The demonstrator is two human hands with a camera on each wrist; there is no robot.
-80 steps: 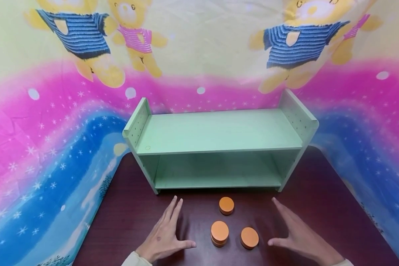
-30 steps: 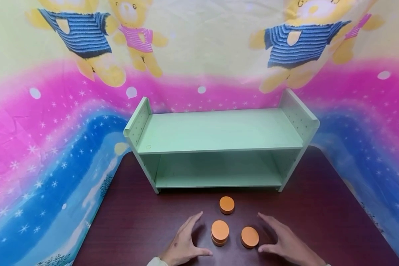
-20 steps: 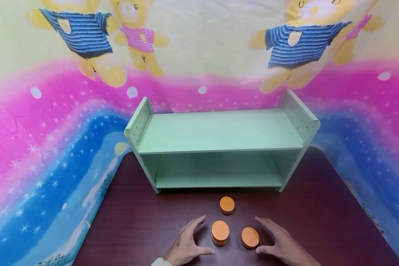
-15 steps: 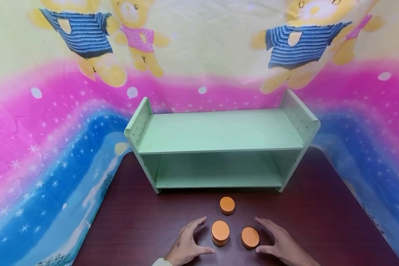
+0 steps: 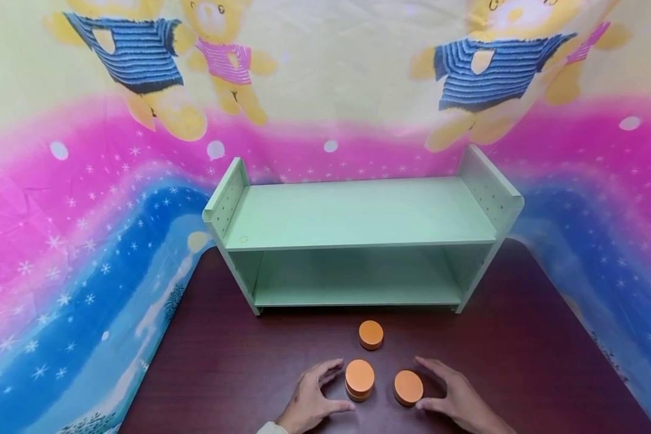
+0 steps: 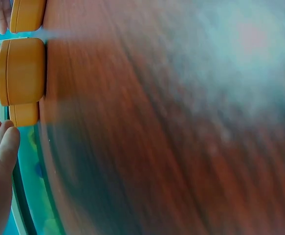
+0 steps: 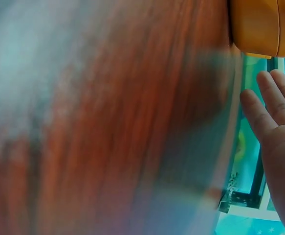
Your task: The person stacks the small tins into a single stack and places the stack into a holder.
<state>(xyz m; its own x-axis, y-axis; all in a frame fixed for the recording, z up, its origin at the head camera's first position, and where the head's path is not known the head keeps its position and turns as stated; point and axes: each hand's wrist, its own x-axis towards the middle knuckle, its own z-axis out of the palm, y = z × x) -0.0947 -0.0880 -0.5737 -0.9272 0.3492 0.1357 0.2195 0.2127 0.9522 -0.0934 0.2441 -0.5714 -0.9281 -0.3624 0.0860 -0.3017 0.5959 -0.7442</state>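
1. Closing slowly is safer: your left hand [image 5: 310, 398] has fingers apart, beside the stacked tins [image 5: 359, 380] on the surface [image 5: 222, 374].
2. Your right hand [image 5: 456, 395], fingers also apart, should not push the nearby tin [image 5: 408, 387].

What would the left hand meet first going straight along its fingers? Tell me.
Likely the orange stack, just ahead of the left hand in the head view, though depth is unclear.

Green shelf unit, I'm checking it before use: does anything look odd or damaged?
A faint ring mark near the left front corner of the upper shelf stands out against the plain green; stain or damage, I can't tell.
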